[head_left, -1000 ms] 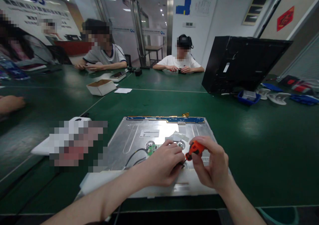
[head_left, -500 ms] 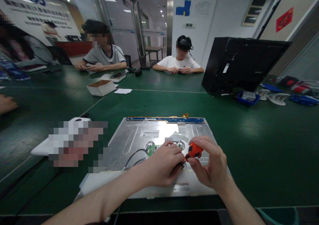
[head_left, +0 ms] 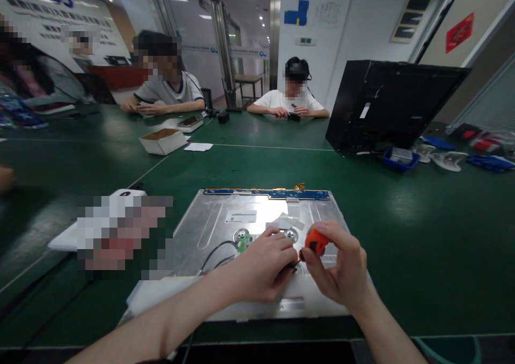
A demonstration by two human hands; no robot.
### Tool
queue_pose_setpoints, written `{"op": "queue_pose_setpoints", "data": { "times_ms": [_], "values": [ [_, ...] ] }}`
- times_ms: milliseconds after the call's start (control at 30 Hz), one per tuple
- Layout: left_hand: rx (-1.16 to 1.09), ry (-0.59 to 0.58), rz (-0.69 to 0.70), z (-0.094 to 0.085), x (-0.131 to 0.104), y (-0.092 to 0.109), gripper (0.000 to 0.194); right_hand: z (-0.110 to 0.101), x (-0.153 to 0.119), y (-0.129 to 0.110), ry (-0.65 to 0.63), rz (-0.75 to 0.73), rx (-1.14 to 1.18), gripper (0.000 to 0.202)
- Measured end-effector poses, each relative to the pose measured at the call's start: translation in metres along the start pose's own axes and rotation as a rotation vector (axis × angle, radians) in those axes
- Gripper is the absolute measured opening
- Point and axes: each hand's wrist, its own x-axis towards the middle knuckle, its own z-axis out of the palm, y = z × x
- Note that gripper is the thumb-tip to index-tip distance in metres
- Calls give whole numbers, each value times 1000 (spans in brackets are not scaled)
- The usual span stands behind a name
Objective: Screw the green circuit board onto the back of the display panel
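Note:
A stubby orange-and-black screwdriver is pinched by its handle between the thumb and fingers of my right hand. Its thin shaft points down and left toward the curled fingers of my left hand. That hand is closed low over a silver metal display panel; whatever its fingertips hold is hidden. Just left of those fingers, a small green circuit board with black cables shows in part. Along the panel's far edge runs a blue circuit strip.
Left of the panel lies a white object, partly blurred out. Farther back are an open white box, a large black monitor housing and a blue tray. Co-workers sit across the green table.
The screwdriver handle has rotated in my right fingers, showing more orange. My left hand stays in place. Across the table, a co-worker's hands have shifted.

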Motion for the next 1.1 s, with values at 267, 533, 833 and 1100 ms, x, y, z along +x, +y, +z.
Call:
{"op": "queue_pose_setpoints", "data": {
  "times_ms": [267,533,833,1100],
  "values": [
    [-31,-15,-5,-3,1,2,7,-2,8,-2,-14,-47,-81,38],
    [-11,-4,3,-2,1,1,9,-3,5,-6,-56,15,-31,52],
    [-39,14,-1,-2,0,1,14,-1,7,-3,-18,-34,-122,43],
    [-27,5,15,-2,1,0,13,-2,7,-5,-60,-3,-82,48]
  ]
}}
